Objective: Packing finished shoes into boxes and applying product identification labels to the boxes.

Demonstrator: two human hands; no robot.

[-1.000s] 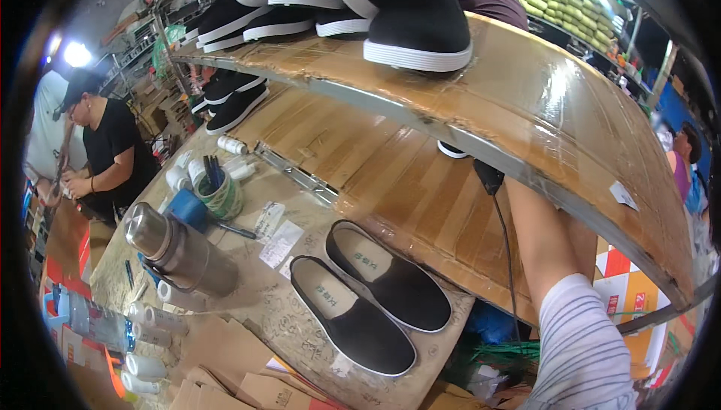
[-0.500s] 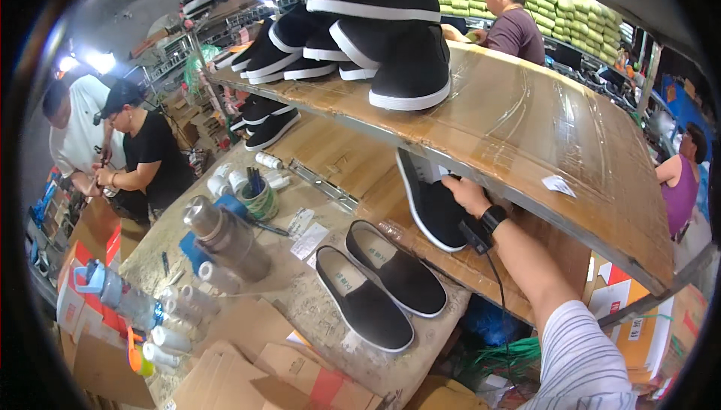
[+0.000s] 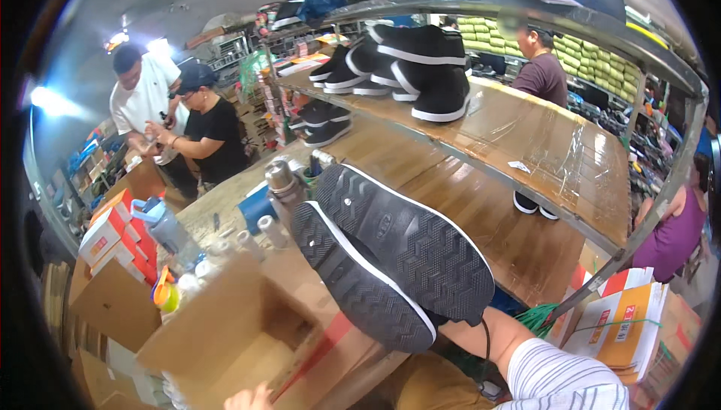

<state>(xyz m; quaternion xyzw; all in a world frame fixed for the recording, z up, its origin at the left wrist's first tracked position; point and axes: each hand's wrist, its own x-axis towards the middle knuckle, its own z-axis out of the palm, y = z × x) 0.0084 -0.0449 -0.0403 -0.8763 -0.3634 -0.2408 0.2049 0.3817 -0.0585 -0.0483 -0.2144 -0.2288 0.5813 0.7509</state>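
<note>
My right hand (image 3: 460, 333) holds a pair of black slip-on shoes (image 3: 390, 252) over the table, their dark patterned soles turned toward me and white edging along the sides. Its fingers are hidden behind the shoes; only the wrist and forearm show. At the bottom edge, my left hand (image 3: 249, 398) shows just its fingertips, slightly blurred, bent at the near edge of an open cardboard box (image 3: 203, 312). The box stands tilted with its inside facing up, left of the shoes.
A steel-framed shelf (image 3: 541, 151) holds several black shoes (image 3: 439, 72). On the cluttered table stand a steel flask (image 3: 282, 181), a blue-lidded bottle (image 3: 165, 230) and white spools (image 3: 270, 230). Printed boxes (image 3: 623, 327) are stacked at right. Two people (image 3: 210, 132) stand at left, others beyond the shelf.
My right hand has drawn back from the lower shelf and now holds the shoe pair soles toward me. The box and my left fingertips have come into view. The view has shifted.
</note>
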